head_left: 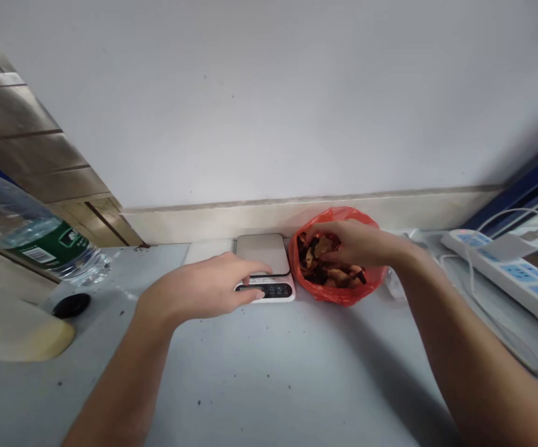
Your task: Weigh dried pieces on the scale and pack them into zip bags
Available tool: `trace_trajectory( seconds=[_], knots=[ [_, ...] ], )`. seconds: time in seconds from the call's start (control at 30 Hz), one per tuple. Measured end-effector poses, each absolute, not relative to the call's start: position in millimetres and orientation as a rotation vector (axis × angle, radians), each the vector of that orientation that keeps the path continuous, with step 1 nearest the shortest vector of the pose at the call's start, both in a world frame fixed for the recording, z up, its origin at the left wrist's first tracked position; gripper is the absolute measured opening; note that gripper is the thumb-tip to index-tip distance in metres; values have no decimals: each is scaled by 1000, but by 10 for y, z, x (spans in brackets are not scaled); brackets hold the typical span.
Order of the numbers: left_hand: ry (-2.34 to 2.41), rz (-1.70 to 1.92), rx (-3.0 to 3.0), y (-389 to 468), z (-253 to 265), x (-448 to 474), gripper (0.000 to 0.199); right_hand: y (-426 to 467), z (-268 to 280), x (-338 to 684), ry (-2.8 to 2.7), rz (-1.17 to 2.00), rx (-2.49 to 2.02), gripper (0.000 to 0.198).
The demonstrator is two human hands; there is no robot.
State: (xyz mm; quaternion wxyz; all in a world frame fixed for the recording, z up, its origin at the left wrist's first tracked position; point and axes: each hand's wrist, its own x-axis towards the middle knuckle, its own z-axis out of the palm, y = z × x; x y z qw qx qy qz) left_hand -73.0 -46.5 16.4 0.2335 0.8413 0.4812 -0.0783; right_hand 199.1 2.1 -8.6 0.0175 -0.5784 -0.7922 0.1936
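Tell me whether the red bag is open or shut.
Open: the red bag gapes, showing brown pieces with the right hand among them.

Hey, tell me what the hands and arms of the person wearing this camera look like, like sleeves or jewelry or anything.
The left hand and right hand are ungloved. The left forearm and right forearm show no sleeves, watch or bracelet. No ring shows, though some fingers are hidden.
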Motion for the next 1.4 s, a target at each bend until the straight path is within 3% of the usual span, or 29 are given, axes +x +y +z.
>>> trace_trajectory(
  seconds=[0.1,0.27,0.4,0.53,0.7,0.97,1.4],
  knots=[
    [1329,-243,2258,-456,165,-749,48,21,-51,2073,-2461,645,-1705,47],
    [1452,-300,2175,-431,209,-781,57,-32,129,2106,-2555,737,-1391,27],
    [1584,-332,2051,-371,254,-875,61,-27,240,1829,-2468,729,-1254,35],
    [1667,-330,2003,-281,248,-1009,62,61,203,1398,-2373,989,-1396,33],
    [1718,-385,1990,-206,203,-1019,57,198,-17,1101,-2465,867,-1588,37],
    [1713,-457,2008,-191,160,-917,52,268,-94,1114,-2421,942,-1719,49],
    [1697,-519,1977,-189,184,-867,43,238,93,1476,-2319,928,-1610,47]
  ],
)
